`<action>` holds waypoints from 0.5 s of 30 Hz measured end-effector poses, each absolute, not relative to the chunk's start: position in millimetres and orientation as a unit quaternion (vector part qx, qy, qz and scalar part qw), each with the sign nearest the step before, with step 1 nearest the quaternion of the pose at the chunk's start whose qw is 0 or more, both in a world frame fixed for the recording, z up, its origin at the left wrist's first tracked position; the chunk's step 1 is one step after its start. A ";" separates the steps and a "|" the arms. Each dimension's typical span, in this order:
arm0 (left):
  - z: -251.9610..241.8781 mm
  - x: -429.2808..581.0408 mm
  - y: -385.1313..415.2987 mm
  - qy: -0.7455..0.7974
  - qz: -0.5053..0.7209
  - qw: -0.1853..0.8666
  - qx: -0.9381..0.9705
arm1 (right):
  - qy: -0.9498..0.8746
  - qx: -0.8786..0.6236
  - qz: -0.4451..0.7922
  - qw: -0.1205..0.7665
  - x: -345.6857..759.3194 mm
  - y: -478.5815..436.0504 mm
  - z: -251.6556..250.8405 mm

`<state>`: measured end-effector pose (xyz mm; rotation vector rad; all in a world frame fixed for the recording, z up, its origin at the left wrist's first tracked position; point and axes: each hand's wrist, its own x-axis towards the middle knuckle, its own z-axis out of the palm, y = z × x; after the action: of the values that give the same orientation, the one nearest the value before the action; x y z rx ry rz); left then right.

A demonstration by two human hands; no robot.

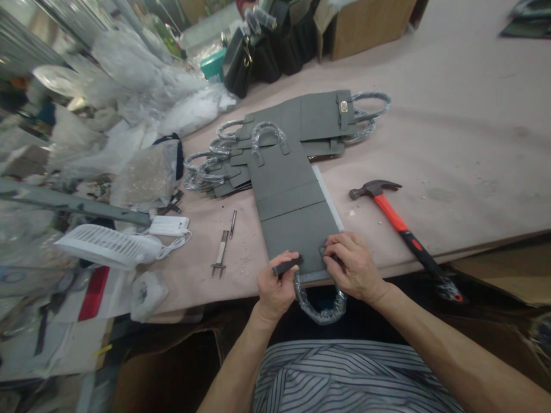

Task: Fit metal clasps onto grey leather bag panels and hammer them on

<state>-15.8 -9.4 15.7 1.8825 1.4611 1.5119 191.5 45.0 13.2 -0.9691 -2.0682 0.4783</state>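
Note:
A flat grey leather bag panel lies lengthwise on the table in front of me. Its plastic-wrapped handle hangs over the near table edge. My left hand pinches the handle's left tab against the panel's near edge. My right hand is closed on the handle's right tab at the panel's corner. A second wrapped handle sits at the panel's far end.
A red-handled hammer lies to the right. A pronged metal tool and a thin punch lie to the left. More grey panels are stacked behind. A white fan, plastic bags and black handbags crowd the left and back.

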 end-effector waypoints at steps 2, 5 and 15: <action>15.3 -16.1 -7.3 0.496 0.519 0.142 0.681 | -0.814 -0.383 0.191 0.392 191.4 45.1 13.5; 14.6 -15.8 -5.2 0.484 0.511 0.119 0.700 | -0.814 -0.385 0.194 0.390 191.7 45.0 13.8; 14.0 -12.8 -9.3 0.494 0.529 0.138 0.677 | -0.814 -0.382 0.188 0.396 192.6 44.9 13.1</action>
<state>-12.8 -9.3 14.0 1.9572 1.4278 1.5299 192.6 44.9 13.1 -0.9690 -2.0628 0.4756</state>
